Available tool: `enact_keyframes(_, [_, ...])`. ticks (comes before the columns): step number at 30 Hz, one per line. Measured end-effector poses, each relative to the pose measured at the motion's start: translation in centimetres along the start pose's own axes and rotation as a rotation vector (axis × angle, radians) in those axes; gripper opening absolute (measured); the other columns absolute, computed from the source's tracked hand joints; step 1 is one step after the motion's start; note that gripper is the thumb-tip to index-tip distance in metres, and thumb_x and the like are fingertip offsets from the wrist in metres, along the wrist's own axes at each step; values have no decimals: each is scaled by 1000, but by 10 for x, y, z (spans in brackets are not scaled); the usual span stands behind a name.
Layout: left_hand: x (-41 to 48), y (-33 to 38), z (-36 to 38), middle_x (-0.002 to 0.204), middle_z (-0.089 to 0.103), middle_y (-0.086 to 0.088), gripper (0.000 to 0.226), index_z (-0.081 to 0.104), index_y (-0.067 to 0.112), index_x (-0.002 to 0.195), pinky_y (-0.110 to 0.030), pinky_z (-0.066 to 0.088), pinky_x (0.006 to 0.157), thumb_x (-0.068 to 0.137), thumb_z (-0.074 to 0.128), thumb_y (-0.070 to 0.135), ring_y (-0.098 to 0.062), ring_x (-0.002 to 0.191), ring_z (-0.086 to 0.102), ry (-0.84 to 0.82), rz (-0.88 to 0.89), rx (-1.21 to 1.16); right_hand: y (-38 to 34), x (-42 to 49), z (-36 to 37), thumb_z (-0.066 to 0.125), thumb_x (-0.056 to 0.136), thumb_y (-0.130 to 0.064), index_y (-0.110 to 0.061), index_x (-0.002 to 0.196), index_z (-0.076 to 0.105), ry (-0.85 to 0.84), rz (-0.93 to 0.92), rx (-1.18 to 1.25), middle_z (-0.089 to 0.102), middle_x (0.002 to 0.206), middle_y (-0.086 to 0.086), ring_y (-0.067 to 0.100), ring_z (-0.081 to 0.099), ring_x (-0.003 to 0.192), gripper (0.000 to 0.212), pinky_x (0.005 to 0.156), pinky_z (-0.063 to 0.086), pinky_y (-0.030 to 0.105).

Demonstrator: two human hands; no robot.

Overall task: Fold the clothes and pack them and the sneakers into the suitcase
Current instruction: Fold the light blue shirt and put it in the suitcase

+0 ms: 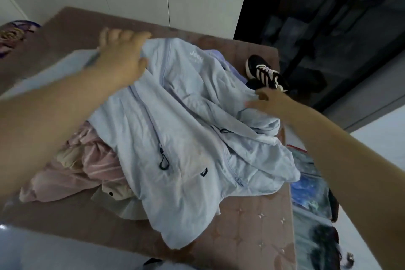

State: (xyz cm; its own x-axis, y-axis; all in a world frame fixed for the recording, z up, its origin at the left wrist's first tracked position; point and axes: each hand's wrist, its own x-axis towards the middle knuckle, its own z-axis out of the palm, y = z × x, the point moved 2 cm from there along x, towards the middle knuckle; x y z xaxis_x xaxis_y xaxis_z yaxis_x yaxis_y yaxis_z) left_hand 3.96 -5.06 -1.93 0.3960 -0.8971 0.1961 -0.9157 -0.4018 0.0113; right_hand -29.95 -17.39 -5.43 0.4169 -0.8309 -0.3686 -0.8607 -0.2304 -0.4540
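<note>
a pink striped garment (87,166) and a beige one (114,193) lie bunched at the near left of the bed (252,226), partly under the light blue jacket (186,138). the left hand (122,57) clutches the jacket's far left edge, fabric gathered in its fingers. the right hand (266,103) touches the jacket's right side; blur hides its grip, so i cannot tell. black striped sneakers (263,72) sit far right on the bed, just beyond that hand.

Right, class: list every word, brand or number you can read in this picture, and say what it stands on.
"Jeep": white print on the light blue jacket.
Smaller line under it: too blurred to read.
Black sneaker: white stripes only, no readable text.
</note>
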Motion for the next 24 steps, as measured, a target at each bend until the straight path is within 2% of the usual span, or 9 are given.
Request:
enact_keyframes(2, [-37, 64, -15, 142, 42, -8, 53, 39, 26, 139, -46, 7, 114, 89, 52, 42, -30, 133, 30, -152, 224, -47, 14, -5, 15, 66, 81, -46, -12, 125, 54, -99, -25, -109, 56, 125, 10, 27, 50, 116, 57, 90, 37, 26])
enact_keyframes(4, [-59, 97, -4, 148, 34, -1, 67, 30, 32, 142, -46, 0, 114, 84, 48, 61, -23, 138, 25, -380, 390, 12, 17, -1, 18, 61, 88, -35, -12, 92, 63, -36, -112, -200, 62, 92, 7, 26, 55, 94, 23, 69, 35, 16])
enact_keyframes(6, [-80, 107, 16, 156, 15, 0, 93, 9, 38, 147, -51, -7, 113, 72, 50, 75, -24, 143, 14, -589, 429, 133, 16, 3, 7, 58, 91, -17, -14, 64, 52, 53, -126, -161, 49, 63, 2, 22, 48, 66, 28, 48, 32, 15])
enact_keyframes(9, [-100, 100, 36, 158, -4, -1, 116, -11, 39, 145, -53, -11, 111, 61, 57, 79, -31, 144, 1, -645, 515, 280, 4, 6, -36, 53, 86, -1, -6, 92, 70, 346, -110, 135, 57, 73, 7, 19, 52, 64, 19, 44, 37, 19])
enact_keyframes(13, [-110, 74, 54, 158, -6, 5, 117, -21, 37, 143, -48, -18, 110, 64, 57, 77, -23, 145, -8, -642, 591, 291, -23, 5, -105, 44, 82, 4, -8, 112, 67, 754, -235, 301, 64, 100, 4, 11, 52, 91, 39, 73, 36, 13])
enact_keyframes(16, [-119, 70, 57, 158, -6, 7, 112, -21, 38, 143, -45, -20, 110, 68, 54, 76, -19, 144, -10, -648, 666, 315, -16, 24, -114, 43, 84, 0, -12, 115, 64, 660, -288, 123, 65, 112, 10, 22, 58, 99, 39, 80, 42, 24])
enact_keyframes(19, [-119, 68, 59, 157, -7, 7, 109, -23, 38, 141, -41, -23, 107, 72, 53, 73, -18, 144, -10, -651, 667, 327, 6, 48, -85, 51, 89, -11, -15, 132, 49, 365, -278, -73, 53, 130, 14, 33, 51, 116, 43, 94, 40, 34])
enact_keyframes(22, [-114, 68, 58, 157, -7, 7, 109, -35, 37, 129, -39, -26, 105, 74, 54, 69, -17, 145, -9, -623, 639, 358, 28, 57, -61, 58, 89, -38, -12, 144, 24, 260, -34, -20, 32, 144, 18, 38, 37, 128, 70, 103, 35, 44])
enact_keyframes(24, [-111, 67, 59, 157, -7, 7, 116, -49, 38, 117, -38, -34, 99, 73, 54, 69, -16, 145, -9, -610, 610, 387, 38, 59, -51, 58, 87, -46, -7, 144, 18, 266, 153, 171, 32, 144, 19, 38, 38, 127, 80, 98, 37, 44])
